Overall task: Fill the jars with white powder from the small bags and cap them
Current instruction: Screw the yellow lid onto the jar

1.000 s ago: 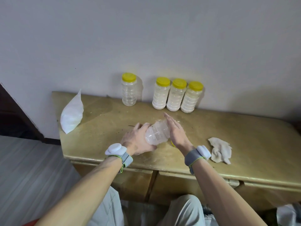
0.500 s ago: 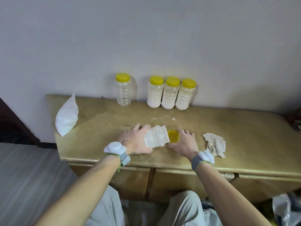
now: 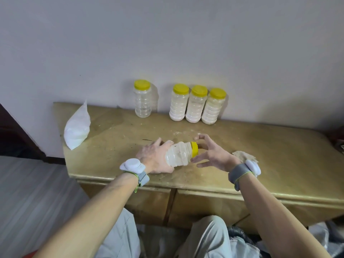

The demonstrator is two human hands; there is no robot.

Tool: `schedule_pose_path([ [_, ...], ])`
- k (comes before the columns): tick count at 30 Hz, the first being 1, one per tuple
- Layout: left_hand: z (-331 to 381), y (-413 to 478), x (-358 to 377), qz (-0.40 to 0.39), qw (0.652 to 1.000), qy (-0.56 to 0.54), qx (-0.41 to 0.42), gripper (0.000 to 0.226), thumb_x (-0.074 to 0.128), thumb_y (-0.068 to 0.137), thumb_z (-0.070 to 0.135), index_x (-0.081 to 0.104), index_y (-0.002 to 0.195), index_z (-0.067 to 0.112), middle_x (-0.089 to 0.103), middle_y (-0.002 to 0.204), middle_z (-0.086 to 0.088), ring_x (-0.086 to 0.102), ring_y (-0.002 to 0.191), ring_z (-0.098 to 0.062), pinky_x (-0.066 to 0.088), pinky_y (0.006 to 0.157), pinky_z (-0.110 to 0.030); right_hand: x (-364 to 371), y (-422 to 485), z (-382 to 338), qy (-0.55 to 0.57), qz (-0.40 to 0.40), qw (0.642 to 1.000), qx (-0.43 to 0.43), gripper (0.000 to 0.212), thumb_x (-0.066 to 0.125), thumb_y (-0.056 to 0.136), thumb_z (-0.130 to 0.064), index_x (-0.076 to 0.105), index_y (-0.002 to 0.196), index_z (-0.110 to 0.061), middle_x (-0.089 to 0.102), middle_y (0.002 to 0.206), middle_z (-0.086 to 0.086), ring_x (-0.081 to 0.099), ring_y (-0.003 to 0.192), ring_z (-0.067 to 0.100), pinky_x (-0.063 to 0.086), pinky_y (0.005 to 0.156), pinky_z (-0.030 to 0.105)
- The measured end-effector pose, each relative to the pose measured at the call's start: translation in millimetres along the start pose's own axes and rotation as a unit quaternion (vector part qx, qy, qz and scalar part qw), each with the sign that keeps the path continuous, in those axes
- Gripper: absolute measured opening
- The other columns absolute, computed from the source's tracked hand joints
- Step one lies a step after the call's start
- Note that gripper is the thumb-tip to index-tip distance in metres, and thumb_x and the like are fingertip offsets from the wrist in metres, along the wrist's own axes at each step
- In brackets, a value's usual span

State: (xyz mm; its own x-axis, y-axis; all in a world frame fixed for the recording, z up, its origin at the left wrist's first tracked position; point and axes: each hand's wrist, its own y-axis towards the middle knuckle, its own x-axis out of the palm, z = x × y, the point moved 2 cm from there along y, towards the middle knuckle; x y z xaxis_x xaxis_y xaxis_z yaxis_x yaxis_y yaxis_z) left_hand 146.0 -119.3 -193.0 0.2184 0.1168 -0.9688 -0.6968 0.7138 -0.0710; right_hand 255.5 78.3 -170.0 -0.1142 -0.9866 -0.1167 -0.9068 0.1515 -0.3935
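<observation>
My left hand (image 3: 154,159) grips a clear ribbed jar (image 3: 178,155), which is held on its side just above the table with its mouth pointing right. A yellow cap (image 3: 194,151) sits on that mouth. My right hand (image 3: 214,155) curls its fingertips and thumb around the cap. The jar's wall looks cloudy, and I cannot tell how much powder is inside. Against the wall stand three capped jars (image 3: 196,107) full of white powder. To their left stands a capped clear jar (image 3: 142,101) that looks empty. A white bag of powder (image 3: 78,127) leans at the table's left end.
The worn yellow table (image 3: 270,146) has drawers below its front edge. A crumpled whitish wrapper (image 3: 242,157) lies behind my right wrist. Powder dust marks the tabletop near the jars. My knees are under the front edge, and bags lie on the floor at the right.
My right hand lifted the yellow cap off the table and brought it onto the mouth of the tilted jar. My left hand kept hold of the jar.
</observation>
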Motion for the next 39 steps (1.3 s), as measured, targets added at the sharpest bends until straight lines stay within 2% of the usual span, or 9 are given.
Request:
schedule_pose_path([
  [4, 1.1, 0.2, -0.1, 0.002, 1.0, 0.007, 0.008, 0.085, 0.069, 0.059, 0.063, 0.031, 0.133, 0.044, 0.041, 0.109, 0.006, 0.057, 0.098, -0.025, 0.044, 0.073, -0.034, 0.5, -0.6, 0.3, 0.015, -0.024, 0.999, 0.022, 0.066, 0.083, 0.064, 0.0, 0.056, 0.119, -0.023, 0.064, 0.115, 0.002, 0.063, 0.097, 0.023, 0.052, 0.085, 0.043],
  [12, 2.0, -0.8, -0.9, 0.013, 1.0, 0.017, 0.012, 0.086, 0.071, 0.061, 0.061, 0.032, 0.136, 0.043, 0.041, 0.111, 0.006, 0.058, 0.099, -0.024, 0.04, 0.074, -0.033, 1.2, 3.5, 7.8, 0.046, 0.001, 0.998, 0.045, 0.04, 0.079, 0.082, -0.015, 0.064, 0.118, -0.025, 0.071, 0.099, 0.002, 0.063, 0.082, 0.023, 0.051, 0.081, 0.036],
  [18, 2.3, -0.8, -1.3, 0.005, 0.999, 0.028, 0.018, 0.084, 0.071, 0.061, 0.059, 0.033, 0.135, 0.044, 0.039, 0.107, 0.006, 0.055, 0.093, -0.023, 0.04, 0.073, -0.032, 7.0, 2.2, 13.8, 0.039, 0.011, 0.998, 0.046, 0.041, 0.073, 0.086, -0.037, 0.066, 0.12, -0.014, 0.069, 0.102, 0.011, 0.069, 0.083, 0.026, 0.056, 0.079, 0.033],
  [22, 3.7, -1.7, -1.4, 0.005, 0.999, 0.028, 0.028, 0.083, 0.071, 0.062, 0.058, 0.034, 0.134, 0.043, 0.032, 0.103, 0.008, 0.056, 0.099, -0.025, 0.039, 0.075, -0.032, 11.8, -1.5, 9.9, -0.042, 0.046, 0.993, 0.101, 0.065, 0.058, 0.087, -0.067, 0.068, 0.105, -0.006, 0.072, 0.088, 0.013, 0.068, 0.073, 0.026, 0.059, 0.071, 0.035],
  [26, 1.7, -3.3, -0.2, 0.012, 0.999, 0.025, 0.027, 0.083, 0.071, 0.063, 0.057, 0.034, 0.135, 0.043, 0.032, 0.103, 0.008, 0.055, 0.101, -0.024, 0.038, 0.075, -0.032, 19.9, -1.7, 7.2, -0.173, 0.051, 0.968, 0.172, 0.101, 0.014, 0.079, -0.091, 0.066, 0.086, -0.004, 0.07, 0.072, 0.011, 0.063, 0.058, 0.02, 0.054, 0.058, 0.027],
  [30, -3.4, -0.7, -1.6, 0.016, 1.0, -0.004, 0.01, 0.084, 0.071, 0.062, 0.06, 0.033, 0.135, 0.042, 0.041, 0.11, 0.007, 0.057, 0.1, -0.023, 0.041, 0.074, -0.032, 19.0, 0.5, 11.4, -0.125, 0.027, 0.974, 0.188, 0.103, 0.012, 0.08, -0.09, 0.066, 0.094, -0.004, 0.07, 0.08, 0.011, 0.064, 0.063, 0.022, 0.055, 0.061, 0.029],
  [35, -5.4, 1.2, -0.7, 0.014, 1.0, -0.008, 0.005, 0.086, 0.07, 0.06, 0.064, 0.032, 0.134, 0.042, 0.043, 0.11, 0.004, 0.057, 0.099, -0.023, 0.044, 0.074, -0.034, 12.2, -0.2, 7.5, 0.076, 0.014, 0.993, 0.093, 0.033, 0.05, 0.098, -0.044, 0.06, 0.123, -0.024, 0.06, 0.114, 0.014, 0.067, 0.08, 0.029, 0.054, 0.066, 0.035],
  [37, -6.3, 1.5, -1.4, 0.015, 1.0, -0.009, 0.004, 0.086, 0.07, 0.06, 0.065, 0.032, 0.134, 0.042, 0.043, 0.11, 0.004, 0.058, 0.098, -0.024, 0.047, 0.075, -0.035, 9.1, 0.5, 2.8, 0.106, 0.006, 0.992, 0.067, 0.034, 0.057, 0.096, -0.034, 0.06, 0.128, -0.023, 0.063, 0.113, 0.012, 0.068, 0.08, 0.028, 0.053, 0.065, 0.033],
  [39, -7.0, 1.4, -1.7, 0.015, 1.0, -0.007, 0.006, 0.088, 0.07, 0.06, 0.065, 0.032, 0.135, 0.042, 0.044, 0.11, 0.004, 0.058, 0.098, -0.023, 0.048, 0.077, -0.035, 9.1, 0.8, -0.7, 0.065, 0.028, 0.994, 0.08, 0.04, 0.059, 0.095, -0.044, 0.063, 0.125, -0.017, 0.066, 0.103, 0.012, 0.068, 0.073, 0.026, 0.053, 0.061, 0.031],
])
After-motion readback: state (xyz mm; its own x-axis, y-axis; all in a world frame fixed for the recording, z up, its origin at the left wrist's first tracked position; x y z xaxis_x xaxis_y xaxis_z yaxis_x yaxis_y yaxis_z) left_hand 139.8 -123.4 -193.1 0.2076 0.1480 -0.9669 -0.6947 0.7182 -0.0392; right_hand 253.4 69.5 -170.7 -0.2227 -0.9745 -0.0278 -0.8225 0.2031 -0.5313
